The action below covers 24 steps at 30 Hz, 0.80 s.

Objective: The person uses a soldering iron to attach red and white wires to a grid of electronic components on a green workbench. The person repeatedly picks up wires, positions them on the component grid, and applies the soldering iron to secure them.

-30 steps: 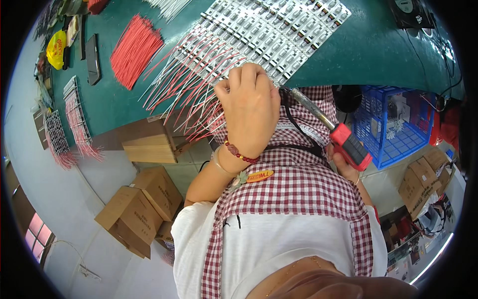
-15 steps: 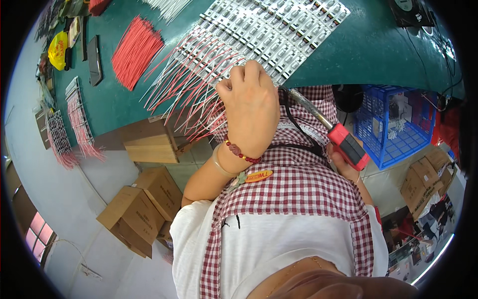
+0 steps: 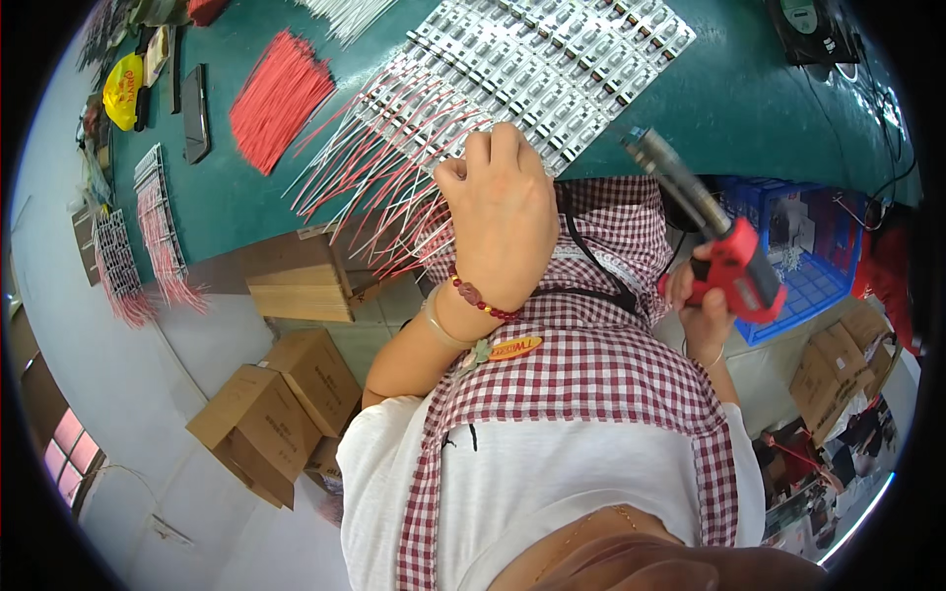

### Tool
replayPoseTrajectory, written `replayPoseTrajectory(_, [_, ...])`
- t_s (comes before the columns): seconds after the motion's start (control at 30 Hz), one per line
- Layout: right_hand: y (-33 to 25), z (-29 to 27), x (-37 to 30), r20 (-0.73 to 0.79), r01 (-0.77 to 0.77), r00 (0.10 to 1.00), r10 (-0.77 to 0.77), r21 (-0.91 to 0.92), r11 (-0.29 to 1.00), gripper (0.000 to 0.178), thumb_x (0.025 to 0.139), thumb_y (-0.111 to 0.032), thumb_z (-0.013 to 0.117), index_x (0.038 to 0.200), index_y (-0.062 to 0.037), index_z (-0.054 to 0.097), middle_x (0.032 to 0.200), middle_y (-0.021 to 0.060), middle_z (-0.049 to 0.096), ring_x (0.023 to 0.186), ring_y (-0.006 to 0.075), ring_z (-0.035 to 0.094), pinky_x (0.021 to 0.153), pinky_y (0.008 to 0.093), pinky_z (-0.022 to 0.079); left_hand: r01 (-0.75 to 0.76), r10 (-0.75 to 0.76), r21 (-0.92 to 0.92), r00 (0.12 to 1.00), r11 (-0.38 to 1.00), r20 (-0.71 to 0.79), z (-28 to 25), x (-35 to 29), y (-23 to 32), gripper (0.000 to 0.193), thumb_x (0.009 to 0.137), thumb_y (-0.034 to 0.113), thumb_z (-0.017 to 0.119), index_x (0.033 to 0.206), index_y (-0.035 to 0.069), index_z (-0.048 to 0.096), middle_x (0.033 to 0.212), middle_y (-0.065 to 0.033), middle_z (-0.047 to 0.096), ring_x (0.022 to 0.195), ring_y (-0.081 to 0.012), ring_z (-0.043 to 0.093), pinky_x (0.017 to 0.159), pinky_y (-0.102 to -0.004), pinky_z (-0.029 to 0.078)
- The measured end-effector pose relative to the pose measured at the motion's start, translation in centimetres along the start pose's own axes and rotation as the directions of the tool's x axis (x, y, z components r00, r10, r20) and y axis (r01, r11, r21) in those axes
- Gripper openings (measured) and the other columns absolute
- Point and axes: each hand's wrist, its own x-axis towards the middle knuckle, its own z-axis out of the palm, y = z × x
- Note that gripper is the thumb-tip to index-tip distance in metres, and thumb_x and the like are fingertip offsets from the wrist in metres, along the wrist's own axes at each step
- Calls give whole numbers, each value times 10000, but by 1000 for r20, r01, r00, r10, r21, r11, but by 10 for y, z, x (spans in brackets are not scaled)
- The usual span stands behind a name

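Observation:
My left hand (image 3: 505,212) is closed, fingers curled down at the near edge of a panel of small silvery parts (image 3: 552,74) in rows; its fingertips and what they pinch are hidden. Thin red and white wires (image 3: 370,158) fan out from the panel's lower left side, next to that hand. In my right hand (image 3: 706,320) is a soldering gun (image 3: 744,266) with a red and black grip and a metal barrel. Its tip points up and left, off to the right of the panel and apart from it.
On the green table (image 3: 729,98) lie a red wire bundle (image 3: 281,98), a white wire bundle (image 3: 350,15) and a phone (image 3: 197,113). Two wired strips (image 3: 158,217) rest at the left edge. A black device (image 3: 813,30) stands far right; a blue crate (image 3: 788,295) and cartons (image 3: 266,424) are below.
My right hand has moved the soldering gun up and to the right, so its tip has left the panel's near edge. My left hand has stayed almost in place.

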Motion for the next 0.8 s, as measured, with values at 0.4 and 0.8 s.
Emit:
replayPoseTrajectory(0.4, [-52, 16, 164, 101, -45, 994, -34, 689, 724, 388, 986, -305, 544, 1225, 0, 517, 1376, 268, 481, 1368, 366, 400, 1078, 657, 364, 31, -34, 41, 996, 999, 78, -16, -29, -6, 580, 670, 192, 839, 1179, 127, 568, 1286, -82, 498, 1239, -277, 453, 1007, -526, 312])
replayPoseTrajectory(0.8, [-36, 31, 150, -60, -64, 993, 106, 483, 873, 328, 1004, -293, 532, 1193, -27, 501, 1376, 285, 497, 1354, 369, 443, 1065, 600, 421, -119, 124, -41, 980, 992, 157, -44, -57, -25, 445, 685, 224, 789, 1076, 102, 616, 1222, -101, 535, 1208, -270, 492, 1032, -563, 303])
